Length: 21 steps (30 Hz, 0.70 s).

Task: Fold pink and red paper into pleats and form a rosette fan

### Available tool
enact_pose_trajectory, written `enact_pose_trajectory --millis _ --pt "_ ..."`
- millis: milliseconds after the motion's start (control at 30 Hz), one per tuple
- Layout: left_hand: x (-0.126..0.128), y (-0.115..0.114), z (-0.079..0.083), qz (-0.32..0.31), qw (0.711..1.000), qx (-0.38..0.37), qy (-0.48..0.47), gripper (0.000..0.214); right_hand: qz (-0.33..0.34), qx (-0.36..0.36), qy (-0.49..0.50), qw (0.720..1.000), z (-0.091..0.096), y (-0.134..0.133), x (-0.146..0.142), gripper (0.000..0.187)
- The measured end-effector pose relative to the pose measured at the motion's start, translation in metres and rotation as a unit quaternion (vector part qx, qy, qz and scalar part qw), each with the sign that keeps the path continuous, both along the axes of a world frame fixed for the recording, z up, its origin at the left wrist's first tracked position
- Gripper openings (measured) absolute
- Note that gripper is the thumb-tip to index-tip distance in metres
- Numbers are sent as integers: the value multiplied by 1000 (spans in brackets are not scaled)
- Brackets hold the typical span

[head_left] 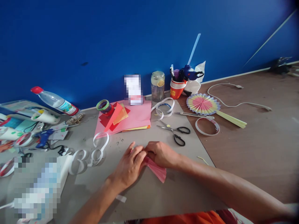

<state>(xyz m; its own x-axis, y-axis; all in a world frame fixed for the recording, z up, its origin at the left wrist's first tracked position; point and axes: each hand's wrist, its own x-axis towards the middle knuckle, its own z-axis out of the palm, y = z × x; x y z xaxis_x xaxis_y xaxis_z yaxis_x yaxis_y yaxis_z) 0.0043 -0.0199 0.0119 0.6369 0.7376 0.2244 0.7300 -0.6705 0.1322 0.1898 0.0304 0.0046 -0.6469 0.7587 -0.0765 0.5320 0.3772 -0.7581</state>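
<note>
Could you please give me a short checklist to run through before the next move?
1. Both hands on the work: ok; the left hand and right hand hold the pleated pink paper.
2. Pleats even along the whole piece: cannot tell; fingers cover part of it.
3. Scissors apart from the hands: ok; they lie beyond the right hand.
4. Scissor blades closed: not ok; they lie parted.
5. Cutter blade retracted: cannot tell; too small to judge.
6. Plastic bottle upright: not ok; it is tilted.
</note>
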Motion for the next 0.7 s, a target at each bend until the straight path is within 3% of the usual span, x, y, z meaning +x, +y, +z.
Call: enact_pose_trajectory --millis 267,433,567,700 --pt "-3 -1 -8 11 997 -14 -70 53 61 52 -16 997 4 -7 2 17" --pt "0 0 -4 34 993 -55 -104 49 116 118 -71 984 12 -13 -1 32" --pt "1 1 2 66 983 -110 -134 39 108 119 -87 983 8 -16 -4 17" --pt "1 1 5 133 956 -193 -179 28 93 137 -92 982 2 -17 -7 14"
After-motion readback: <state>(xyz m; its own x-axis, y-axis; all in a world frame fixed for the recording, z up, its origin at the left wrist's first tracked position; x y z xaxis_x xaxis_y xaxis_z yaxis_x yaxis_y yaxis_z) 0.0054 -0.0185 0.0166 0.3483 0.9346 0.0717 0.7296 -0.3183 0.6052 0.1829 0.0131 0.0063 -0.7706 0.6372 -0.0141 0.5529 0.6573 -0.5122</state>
